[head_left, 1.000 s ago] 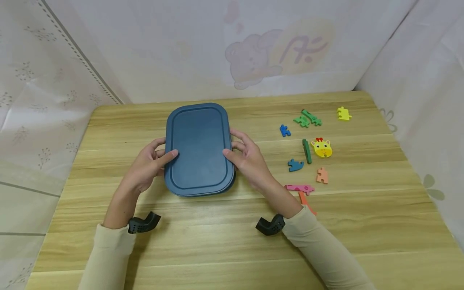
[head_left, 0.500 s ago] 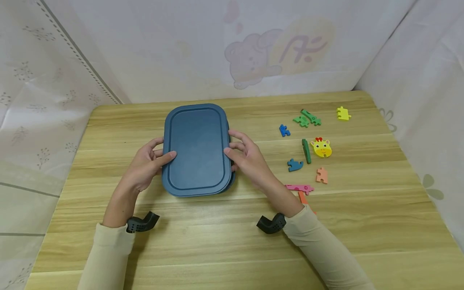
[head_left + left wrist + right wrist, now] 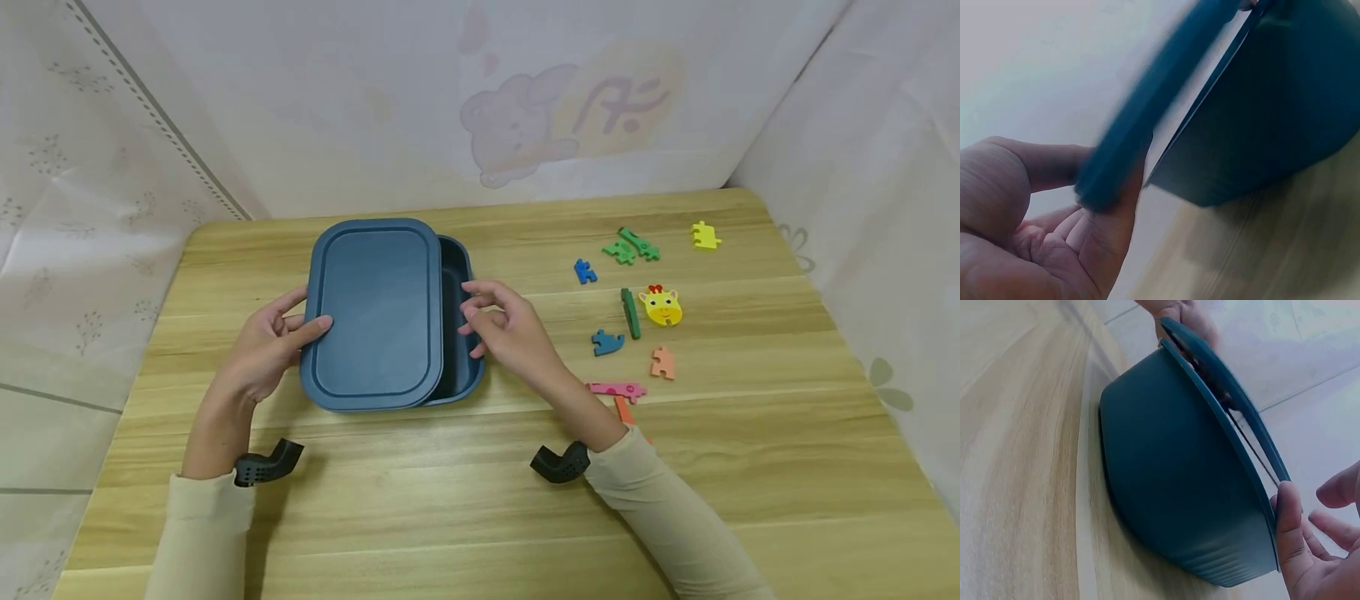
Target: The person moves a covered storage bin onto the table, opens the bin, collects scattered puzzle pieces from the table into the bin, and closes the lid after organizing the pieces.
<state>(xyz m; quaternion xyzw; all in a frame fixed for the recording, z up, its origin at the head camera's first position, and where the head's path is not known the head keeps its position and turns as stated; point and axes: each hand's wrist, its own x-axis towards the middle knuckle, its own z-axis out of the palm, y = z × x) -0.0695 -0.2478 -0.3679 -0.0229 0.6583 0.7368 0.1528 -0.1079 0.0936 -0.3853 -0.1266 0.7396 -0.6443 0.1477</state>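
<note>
A dark blue lid (image 3: 375, 317) lies shifted left over a matching box (image 3: 455, 292), leaving a strip of the dark interior showing along the right. My left hand (image 3: 266, 346) pinches the lid's left edge, thumb on top and fingers underneath. From the left wrist view, the lid (image 3: 1141, 106) is raised, with a gap between it and the box wall (image 3: 1272, 106). My right hand (image 3: 510, 325) is at the box's right rim with loosely bent fingers. One fingertip (image 3: 1288, 503) touches the rim in the right wrist view, while the thumb (image 3: 1338, 487) stands away from it.
Right of the box lie several puzzle pieces: a yellow giraffe face (image 3: 663, 307), a yellow piece (image 3: 705, 236), a blue piece (image 3: 585, 272), a pink strip (image 3: 617, 390) and green ones. The wooden table (image 3: 420, 508) ends at a patterned curtain (image 3: 360, 108) behind.
The lid, lined up over the box before, has slid left with my left hand, uncovering the box's right side. My right hand has let go of the lid and stays by the rim.
</note>
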